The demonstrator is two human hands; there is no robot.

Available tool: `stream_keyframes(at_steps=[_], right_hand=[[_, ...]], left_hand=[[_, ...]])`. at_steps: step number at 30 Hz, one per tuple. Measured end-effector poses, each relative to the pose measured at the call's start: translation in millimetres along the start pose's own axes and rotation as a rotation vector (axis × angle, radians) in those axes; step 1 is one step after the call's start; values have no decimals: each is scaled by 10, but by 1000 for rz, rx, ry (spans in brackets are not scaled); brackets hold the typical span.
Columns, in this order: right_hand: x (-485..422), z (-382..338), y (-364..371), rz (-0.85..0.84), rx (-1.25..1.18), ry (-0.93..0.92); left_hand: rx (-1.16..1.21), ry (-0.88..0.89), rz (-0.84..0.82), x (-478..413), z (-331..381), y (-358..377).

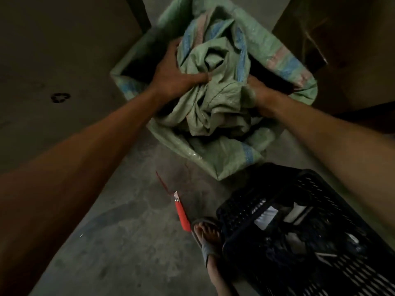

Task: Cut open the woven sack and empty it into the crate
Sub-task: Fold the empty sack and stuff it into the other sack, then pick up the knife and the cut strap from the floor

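A green woven sack (213, 107) with blue and pink stripes lies crumpled in a heap, bunched inside a larger open green sack (226, 165) on the floor. My left hand (173, 71) grips the crumpled fabric from its left side. On the right side, my right hand (259, 92) clutches the same bundle, its fingers partly buried in the folds. A dark perforated plastic crate (299, 189) stands at the lower right with dark and white items inside. A red-handled cutter (181, 212) lies on the concrete floor in front of the crate.
My sandalled foot (208, 238) rests beside the crate's left wall, next to the cutter. Large brown cardboard boxes (346, 43) stand at the upper right and upper left (68, 39). A red string (162, 182) lies on the grey concrete floor.
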State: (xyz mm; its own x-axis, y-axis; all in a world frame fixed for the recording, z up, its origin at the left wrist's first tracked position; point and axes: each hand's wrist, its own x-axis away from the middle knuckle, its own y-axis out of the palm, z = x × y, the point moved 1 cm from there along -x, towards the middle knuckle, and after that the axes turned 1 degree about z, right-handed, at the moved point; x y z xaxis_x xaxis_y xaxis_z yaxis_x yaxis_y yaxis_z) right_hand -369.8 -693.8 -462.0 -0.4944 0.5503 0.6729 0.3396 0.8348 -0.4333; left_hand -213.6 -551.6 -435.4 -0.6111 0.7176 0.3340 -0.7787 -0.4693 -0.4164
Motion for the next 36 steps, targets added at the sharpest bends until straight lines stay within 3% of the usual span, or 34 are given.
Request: stream_keyframes(at_steps=[2, 4, 7, 10, 14, 19, 22, 27, 31, 36], right_hand=[[-143, 232, 39, -192, 122, -14], [-317, 316, 191, -199, 260, 37], [-502, 365, 243, -169, 194, 72], [-354, 279, 117, -63, 38, 113], [453, -92, -104, 196, -203, 104], [1905, -439, 21, 319, 95, -128], [2691, -420, 490, 231, 207, -247], [3365, 110, 1561, 5, 366, -177], [3319, 715, 2326, -98, 551, -55], [2837, 1348, 3086, -144, 709, 74]], left_hand=[[-123, 3, -43, -87, -249, 142], [-213, 17, -80, -140, -448, 275], [-320, 10, -92, -221, -513, 365], [-413, -10, 6, -143, -315, 302], [-344, 69, 146, 401, 65, 6], [-355, -66, 143, 1761, 37, -476], [-403, -221, 139, 2618, -249, -677], [-414, -508, 140, 3764, -967, -748], [-425, -655, 21, 4344, -1724, -552], [-425, -715, -86, 4666, -2657, -209]])
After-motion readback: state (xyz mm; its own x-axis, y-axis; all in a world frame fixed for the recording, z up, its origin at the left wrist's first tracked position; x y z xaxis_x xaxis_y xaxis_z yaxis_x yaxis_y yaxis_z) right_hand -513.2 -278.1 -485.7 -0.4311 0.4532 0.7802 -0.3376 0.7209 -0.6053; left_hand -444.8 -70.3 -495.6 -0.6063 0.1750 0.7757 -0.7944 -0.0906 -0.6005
